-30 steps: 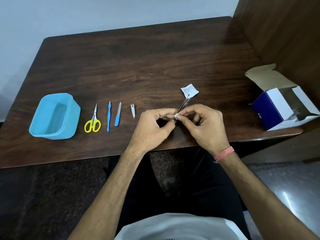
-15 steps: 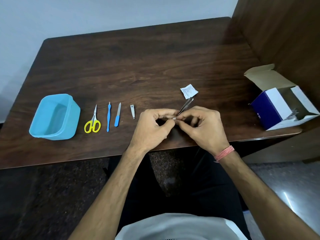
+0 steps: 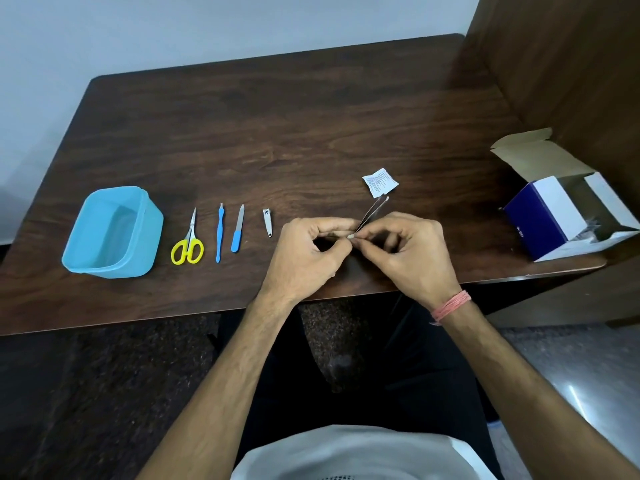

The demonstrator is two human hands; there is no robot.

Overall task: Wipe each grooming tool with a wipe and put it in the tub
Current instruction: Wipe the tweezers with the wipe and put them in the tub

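Both hands are working close together above the near edge of the bench (image 3: 311, 109); the left hand (image 3: 304, 258) is curling its fingers and thumb inward, pinching something small where the two hands meet, and the right hand (image 3: 412, 258) is pinching there too, its other fingers folded. Between them a pair of tweezers (image 3: 375, 209) is angling up and away toward the torn sachet (image 3: 380, 181); a white scrap, probably the wipe (image 3: 350, 236), is peeking out at the pinch, though which hand is holding which I cannot tell. Risks, as I judge them: the slim tweezers are likely slippery and could be sliding out over the bench edge to the floor; the tiny wipe could be missing the tips. Still waiting in a row beside the blue tub (image 3: 114, 233) are the scissors (image 3: 188, 242), cuticle pusher (image 3: 219, 233), nail file (image 3: 238, 230) and nail clipper (image 3: 267, 221).
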